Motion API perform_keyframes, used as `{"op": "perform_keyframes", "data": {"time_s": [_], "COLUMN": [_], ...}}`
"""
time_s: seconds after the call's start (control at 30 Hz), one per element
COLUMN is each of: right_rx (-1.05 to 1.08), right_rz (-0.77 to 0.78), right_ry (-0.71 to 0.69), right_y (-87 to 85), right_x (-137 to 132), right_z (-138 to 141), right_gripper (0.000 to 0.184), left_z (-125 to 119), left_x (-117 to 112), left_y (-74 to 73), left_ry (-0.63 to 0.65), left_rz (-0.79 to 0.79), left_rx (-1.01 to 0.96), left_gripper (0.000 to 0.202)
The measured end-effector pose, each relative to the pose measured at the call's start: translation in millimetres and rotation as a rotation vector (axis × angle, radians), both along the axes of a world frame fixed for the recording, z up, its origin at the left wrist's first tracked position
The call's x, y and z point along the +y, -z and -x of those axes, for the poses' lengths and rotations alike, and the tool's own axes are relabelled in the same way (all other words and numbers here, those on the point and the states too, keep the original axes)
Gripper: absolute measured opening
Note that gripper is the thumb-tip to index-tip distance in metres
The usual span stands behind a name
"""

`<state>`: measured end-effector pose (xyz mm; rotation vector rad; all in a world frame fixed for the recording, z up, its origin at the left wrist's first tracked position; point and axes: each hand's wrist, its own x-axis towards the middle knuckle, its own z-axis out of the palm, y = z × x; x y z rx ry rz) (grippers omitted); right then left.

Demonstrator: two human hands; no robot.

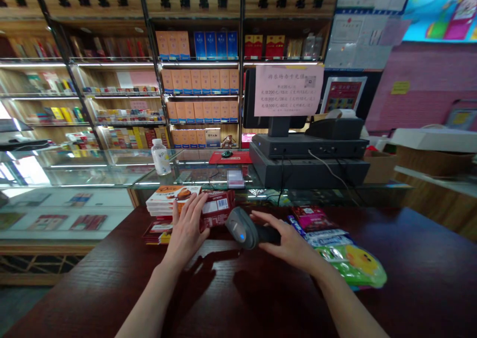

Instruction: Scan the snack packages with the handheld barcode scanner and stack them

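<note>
Right hand (290, 243) lies along the handle of a light, rigid barcode scanner (240, 227), best held there, closure unclear; left hand (186, 228), fingers spread, touches a light, slick red packet (216, 210) on the worktop (93, 298).

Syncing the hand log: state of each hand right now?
Left hand: open, fingers against a red snack packet.
Right hand: closed, holding a handheld barcode scanner.

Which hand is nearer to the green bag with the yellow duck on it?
Right. The right hand is just to the left of the green bag. The left hand is farther away, on the other side of the barcode scanner.
</note>
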<state>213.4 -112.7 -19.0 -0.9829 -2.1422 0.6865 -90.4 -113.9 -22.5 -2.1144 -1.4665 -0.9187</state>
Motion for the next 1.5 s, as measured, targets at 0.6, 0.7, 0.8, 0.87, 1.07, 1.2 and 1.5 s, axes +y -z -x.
{"op": "perform_keyframes", "data": {"time_s": [0.6,0.7,0.8,0.87,1.07,1.2,1.5], "right_rx": [0.036,0.037,0.039,0.038,0.063,-0.003,-0.196], "right_rz": [0.030,0.029,0.028,0.031,0.064,0.114,0.150], "right_ry": [-0.002,0.005,0.012,0.008,-0.022,-0.082,-0.139], "right_y": [-2.2,-2.6,-3.3,-3.6,-2.0,-1.1,14.0], "right_x": [-1,-2,-2,-3,0,-1,0], "right_z": [1,1,2,2,2,2,6], "right_gripper": [0.072,0.072,0.072,0.072,0.078,0.081,0.087], "left_z": [0,1,2,2,1,1,0], "left_x": [0,0,1,2,0,1,-1], "left_y": [-0.4,0.1,1.6,2.4,1.8,1.2,-1.2], "left_ry": [-0.004,-0.008,-0.006,-0.005,-0.010,-0.011,-0.005], "left_rz": [-0.010,-0.002,-0.009,-0.010,-0.005,-0.013,-0.016], "left_rx": [0.015,0.012,0.009,0.007,0.002,0.003,-0.008], "left_gripper": [0.085,0.086,0.088,0.088,0.085,0.083,0.085]}}
